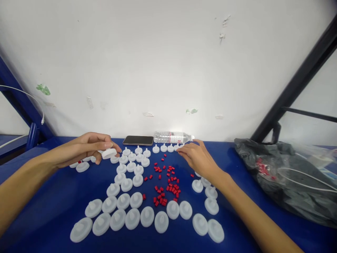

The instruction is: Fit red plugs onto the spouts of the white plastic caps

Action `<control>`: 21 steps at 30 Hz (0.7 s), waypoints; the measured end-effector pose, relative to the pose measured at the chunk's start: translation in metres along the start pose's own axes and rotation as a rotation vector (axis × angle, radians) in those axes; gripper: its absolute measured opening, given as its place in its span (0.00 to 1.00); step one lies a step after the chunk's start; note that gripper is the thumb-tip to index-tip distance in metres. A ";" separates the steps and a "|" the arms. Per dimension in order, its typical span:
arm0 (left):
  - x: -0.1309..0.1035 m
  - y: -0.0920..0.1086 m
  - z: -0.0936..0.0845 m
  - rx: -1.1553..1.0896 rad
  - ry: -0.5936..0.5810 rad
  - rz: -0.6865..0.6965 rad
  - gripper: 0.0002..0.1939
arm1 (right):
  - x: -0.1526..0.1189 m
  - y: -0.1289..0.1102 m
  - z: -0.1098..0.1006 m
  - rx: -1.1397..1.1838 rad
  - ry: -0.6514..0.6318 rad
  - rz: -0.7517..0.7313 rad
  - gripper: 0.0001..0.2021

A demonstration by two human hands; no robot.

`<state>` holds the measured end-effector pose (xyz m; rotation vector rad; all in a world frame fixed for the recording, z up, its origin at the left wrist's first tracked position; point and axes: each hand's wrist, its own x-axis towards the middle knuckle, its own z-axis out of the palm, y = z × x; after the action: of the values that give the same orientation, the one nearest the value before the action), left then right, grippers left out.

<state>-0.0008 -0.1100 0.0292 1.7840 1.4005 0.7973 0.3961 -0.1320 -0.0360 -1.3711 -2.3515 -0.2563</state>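
Note:
My left hand (pixel 92 147) pinches a white stemmed plastic disc (pixel 108 153) between thumb and fingers, raised above the blue table at the left. At the back of the table, my right hand (pixel 196 154) reaches down with its fingers bent together at a white stemmed disc (pixel 177 147) in the rear row; its thumb is hidden. Many like discs lie stem up around the middle, such as a front disc (pixel 161 222). Small red caps (pixel 172 189) are scattered between them. More white discs (pixel 82 166) lie below my left hand, one with a red piece near it.
A dark phone (pixel 138 140) and a clear bottle (pixel 171 137) on its side lie along the wall. A grey plastic bag (pixel 289 186), with a clear bag of red pieces (pixel 263 168), takes up the right side. Metal posts (pixel 292 80) slant at both sides.

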 end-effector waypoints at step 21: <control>0.017 -0.011 0.026 -0.699 -0.083 -0.184 0.20 | -0.002 -0.009 -0.005 0.086 0.264 0.248 0.10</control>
<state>0.0188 -0.0961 0.0065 1.1192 1.0327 0.9508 0.3906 -0.1400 -0.0316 -1.4712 -1.9368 -0.2440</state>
